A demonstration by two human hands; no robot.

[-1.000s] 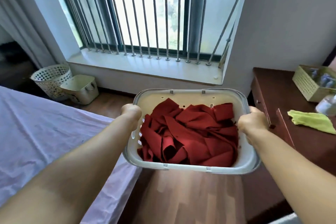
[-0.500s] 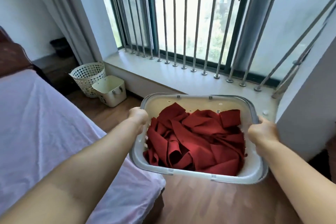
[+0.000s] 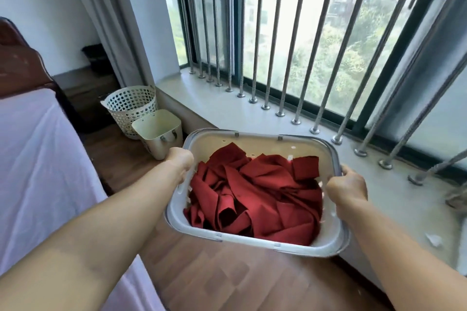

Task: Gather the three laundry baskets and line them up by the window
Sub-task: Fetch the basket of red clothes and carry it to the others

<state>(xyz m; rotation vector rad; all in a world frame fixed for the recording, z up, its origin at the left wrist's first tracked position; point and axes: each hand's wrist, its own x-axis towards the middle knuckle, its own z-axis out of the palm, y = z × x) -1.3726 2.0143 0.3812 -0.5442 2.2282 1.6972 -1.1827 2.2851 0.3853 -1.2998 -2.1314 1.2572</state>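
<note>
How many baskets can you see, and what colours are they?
White basket with holes: 1
Cream basket: 1
Grey basket with red cloth, held by the left hand and right hand: 1
Total: 3 baskets

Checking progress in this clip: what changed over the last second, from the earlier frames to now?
The person carried the grey basket of red cloth toward the window sill and turned left; the dresser has left view, and the round basket and cream bin look nearer. Unchanged: left hand and right hand keep their grip on the rims.
</note>
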